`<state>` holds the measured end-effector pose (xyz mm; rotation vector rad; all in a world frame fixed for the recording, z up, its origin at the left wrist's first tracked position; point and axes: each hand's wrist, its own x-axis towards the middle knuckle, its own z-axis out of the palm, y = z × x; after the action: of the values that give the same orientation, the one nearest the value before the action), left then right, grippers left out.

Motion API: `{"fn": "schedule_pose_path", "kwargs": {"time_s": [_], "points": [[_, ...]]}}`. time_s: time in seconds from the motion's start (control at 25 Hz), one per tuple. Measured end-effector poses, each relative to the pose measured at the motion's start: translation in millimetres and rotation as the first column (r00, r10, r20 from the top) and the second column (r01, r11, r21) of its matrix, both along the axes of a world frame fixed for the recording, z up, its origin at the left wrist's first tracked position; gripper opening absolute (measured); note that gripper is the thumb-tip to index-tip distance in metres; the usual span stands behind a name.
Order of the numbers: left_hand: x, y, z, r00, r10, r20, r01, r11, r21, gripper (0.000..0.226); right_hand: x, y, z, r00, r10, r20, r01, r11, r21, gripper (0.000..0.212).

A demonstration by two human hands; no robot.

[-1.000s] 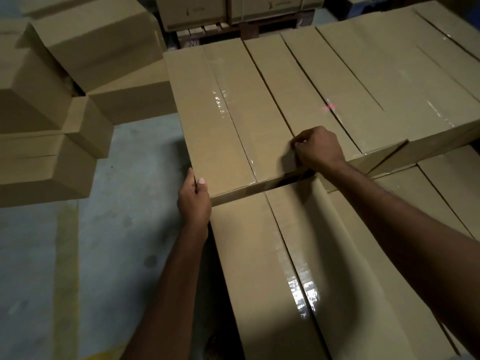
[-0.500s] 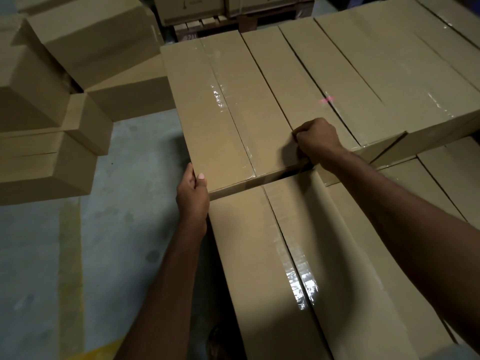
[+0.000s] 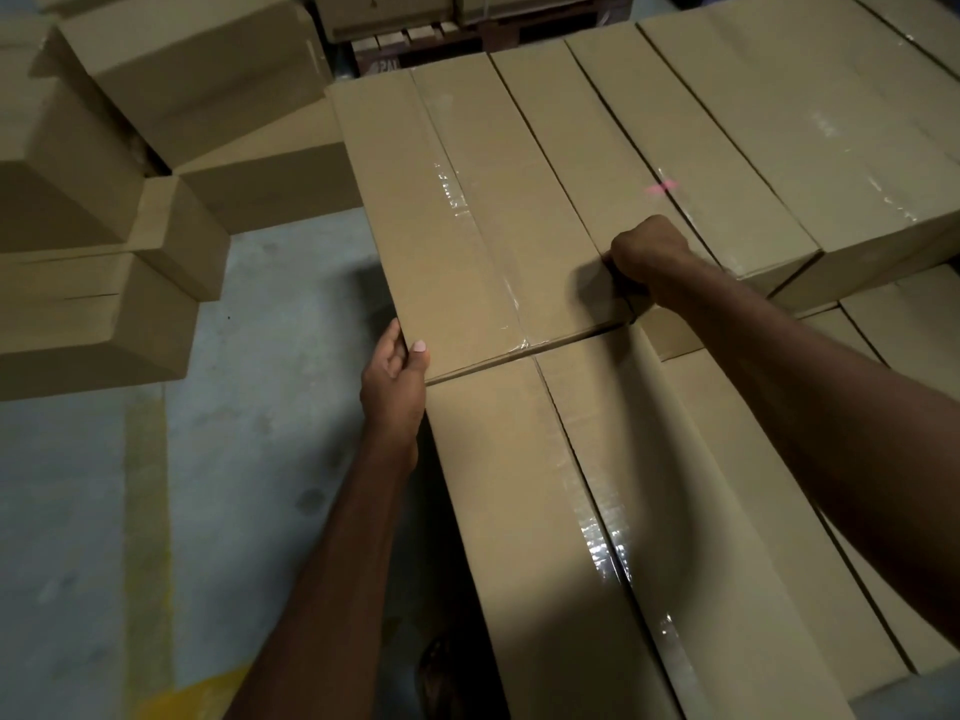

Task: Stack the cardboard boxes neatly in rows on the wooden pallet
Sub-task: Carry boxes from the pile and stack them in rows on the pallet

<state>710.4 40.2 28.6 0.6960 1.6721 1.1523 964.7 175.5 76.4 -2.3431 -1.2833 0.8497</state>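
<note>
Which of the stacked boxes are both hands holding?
The leftmost top-layer box: the left hand grips its near-left corner, the right hand its near-right edge.

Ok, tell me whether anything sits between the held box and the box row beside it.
Nothing visible does. The left hand and right hand grip the held box at its near corners; it lies alongside the neighbouring box, only a thin seam apart.

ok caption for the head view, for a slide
Left hand and right hand grip the near end of a taped top-layer cardboard box.
</note>
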Motion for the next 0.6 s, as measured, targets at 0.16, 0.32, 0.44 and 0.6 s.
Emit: {"fn": "schedule_pose_path", "kwargs": {"time_s": [0.16, 0.32, 0.44, 0.6], "points": [[-2.0, -4.9, -3.4, 0.998, -0.062, 0.008, 0.062, 0.998, 0.017, 0.057, -0.9, -5.5, 4.9, 0.998, 0.048, 0.046, -0.048, 0.999, 0.008, 0.012], [-3.4, -9.4, -9.0, 0.986, -0.154, -0.063, 0.154, 0.988, -0.008, 0.057, 6.9, -45.7, -5.9, 0.993, 0.054, -0.104, -0.040, 0.990, 0.131, 0.017], [9.3, -11.3, -16.7, 0.987, -0.098, -0.129, 0.099, 0.995, 0.000, 0.051, 4.7, -96.8, -24.9, 0.971, -0.188, -0.148, 0.219, 0.948, 0.233, 0.022], [26.5, -14.7, -15.2, 0.987, -0.041, -0.156, 0.035, 0.999, -0.039, 0.053, 0.2, -120.7, -43.2, 0.928, -0.307, -0.213, 0.329, 0.941, 0.076, 0.032]]}}
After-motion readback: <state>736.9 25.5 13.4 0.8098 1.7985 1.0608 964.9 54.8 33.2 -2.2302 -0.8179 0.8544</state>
